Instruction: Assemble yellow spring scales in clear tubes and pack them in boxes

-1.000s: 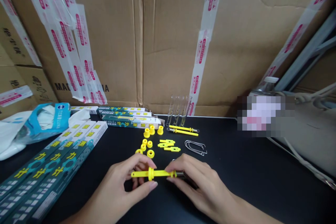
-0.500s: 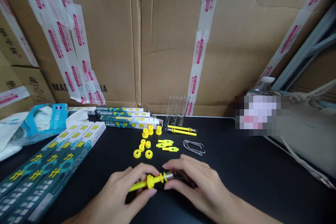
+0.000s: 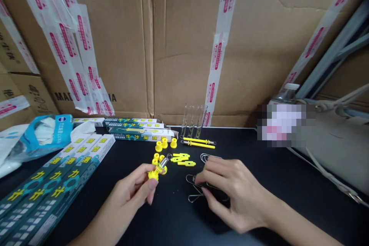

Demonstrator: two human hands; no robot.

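You're gripping a yellow plastic rod [image 3: 156, 173] in your left hand [image 3: 129, 186] and touching a bent wire clip [image 3: 193, 186] with your right hand [image 3: 235, 192]
Your left fingers [image 3: 144, 175] are closed round the rod, metal end tilting up, over the black table [image 3: 170, 215] just by yellow plastic caps [image 3: 164, 143]; your right fingers [image 3: 210, 173] are curling over the clip, can't tell if gripping; a second wire clip [image 3: 206, 157] is lying just beyond, with flat yellow plastic pieces [image 3: 181, 157] nearby
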